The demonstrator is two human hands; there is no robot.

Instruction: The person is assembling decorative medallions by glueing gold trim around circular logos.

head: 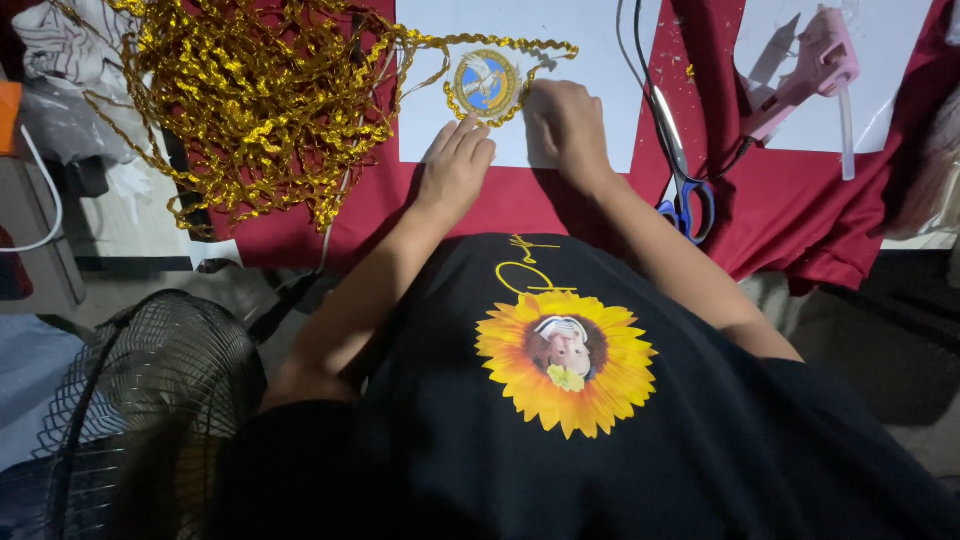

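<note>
Both hands flank my round badge [486,82] on the white sheet [560,40]: left hand [455,165] flat just below it, fingers extended; right hand [568,120] curled, pressing gold braid [545,47] (rim's right side), nearer.

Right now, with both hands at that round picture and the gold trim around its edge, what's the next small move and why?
Probably press the gold trim down along the lower right rim of the round picture. The right hand covers that side, the left hand has its fingertips just below the disc, and the trim's free end runs off to the upper right, so the ring looks only partly seated.
</note>
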